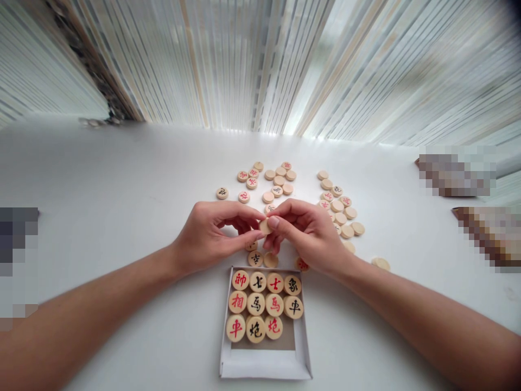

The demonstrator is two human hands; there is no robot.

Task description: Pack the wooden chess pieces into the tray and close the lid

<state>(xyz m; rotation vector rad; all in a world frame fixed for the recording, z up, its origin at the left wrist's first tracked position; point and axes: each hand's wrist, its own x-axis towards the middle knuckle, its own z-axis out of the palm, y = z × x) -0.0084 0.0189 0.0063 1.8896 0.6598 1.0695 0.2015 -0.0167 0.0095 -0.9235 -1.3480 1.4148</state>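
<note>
Left hand [214, 236]: thumb and index fingertips closed on one side of a wooden disc [265, 226]
Right hand [307, 231]: thumb and index finger pinching that same disc; its visible face is plain
Open white box [264, 363]: just below the fingers, on the wearer's side, holding lettered discs [256, 304] in rows of four, four, three
Readable writing: red 帥, 相, 馬, 車, 炮; black 象, 馬, 車, 炮
Loose discs [337, 206]: scattered beyond the fingers and to their right
</note>
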